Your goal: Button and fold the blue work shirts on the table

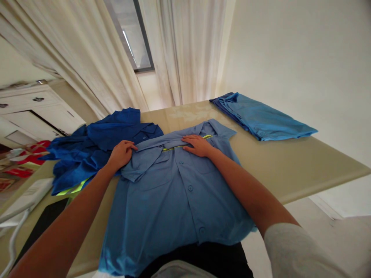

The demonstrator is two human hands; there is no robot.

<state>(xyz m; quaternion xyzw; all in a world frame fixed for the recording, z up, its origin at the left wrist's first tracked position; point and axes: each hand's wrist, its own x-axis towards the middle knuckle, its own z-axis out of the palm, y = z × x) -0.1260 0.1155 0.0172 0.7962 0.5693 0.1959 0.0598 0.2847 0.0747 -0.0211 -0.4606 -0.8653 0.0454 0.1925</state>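
A light-blue button-up shirt [162, 208] lies front side up across the near part of the table, its lower end hanging toward my body. One side strip is folded inward across its top, with a yellow-green piping line along the fold. My left hand [122, 155] pinches the folded sleeve edge at the shirt's left end. Flat on the fold, close to the collar [217, 127], rests my right hand [198, 146] with its fingers apart. A dark-blue garment heap [101, 135] sits just beyond my left hand, with a bright yellow-green strip showing under it.
Folded blue garments [266, 119] lie stacked at the table's far right. The beige table [304, 166] ends at a right corner near the wall. On the left are a white metal frame [20, 212], a black flat item [43, 224] and a white cabinet [37, 108]. Curtains [191, 50] hang behind.
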